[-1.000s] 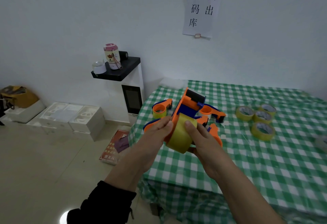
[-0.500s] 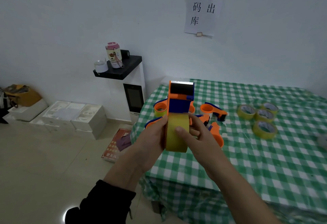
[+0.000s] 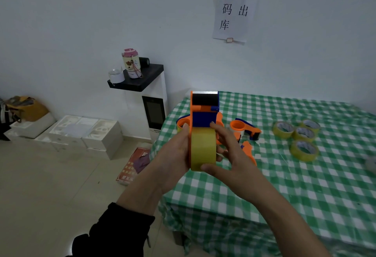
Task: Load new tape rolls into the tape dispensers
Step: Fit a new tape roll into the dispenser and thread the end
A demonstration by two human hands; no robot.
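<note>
— Where's the dispenser (image 3: pixel 204 112)?
— We hold it upright over the table (image 3: pixel 305 185) edge, blade end up, yellow roll (image 3: pixel 203 149) seated below

— And our hands?
— Left hand (image 3: pixel 173 155) grips the roll's left side; right hand (image 3: pixel 227 151) clasps the right side, thumb underneath (four spare rolls (image 3: pixel 297 136) lie apart, right)

Lighting: dim, cool and even; we see only soft shadows. Glare: one bright patch on the pale glossy tiled floor (image 3: pixel 40 206) at the bottom left. Distortion: wide-angle bending at the edges. Focus: far right of the green-and-white checked tablecloth (image 3: pixel 305 191) slightly blurred
</note>
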